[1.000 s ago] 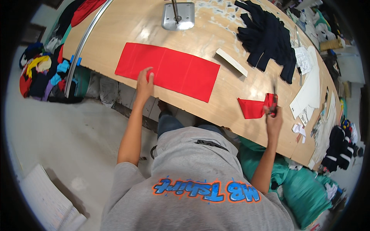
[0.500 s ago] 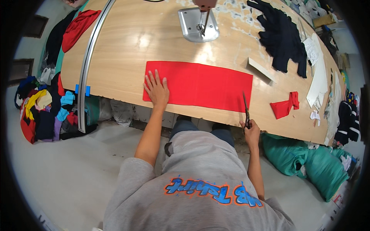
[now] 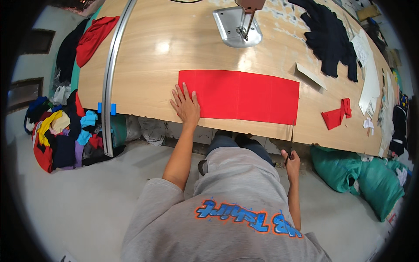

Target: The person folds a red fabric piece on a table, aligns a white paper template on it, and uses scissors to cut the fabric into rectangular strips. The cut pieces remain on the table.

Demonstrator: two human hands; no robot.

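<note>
A rectangular piece of red cloth (image 3: 240, 96) lies flat on the wooden table near its front edge. Spread over the cloth's left end and the bare wood beside it is my left hand (image 3: 187, 107), fingers apart and palm down. My right hand (image 3: 292, 161) grips the handles of a pair of dark scissors (image 3: 291, 142) just off the table's front edge. The blades point away from me, and their tips reach the cloth's near right corner.
A cutting machine's metal base (image 3: 238, 28) stands at the far side. A metal rail (image 3: 111, 65) crosses the left. Navy cloth pieces (image 3: 329, 39), a folded card (image 3: 310, 76) and red scraps (image 3: 336, 115) lie right. Clothes (image 3: 61, 135) are heaped left; green sacks (image 3: 358, 174) sit right.
My right hand has drawn the scissors back toward me, so the blades no longer lie over the cloth. My left hand has slid slightly toward the cloth's near left corner.
</note>
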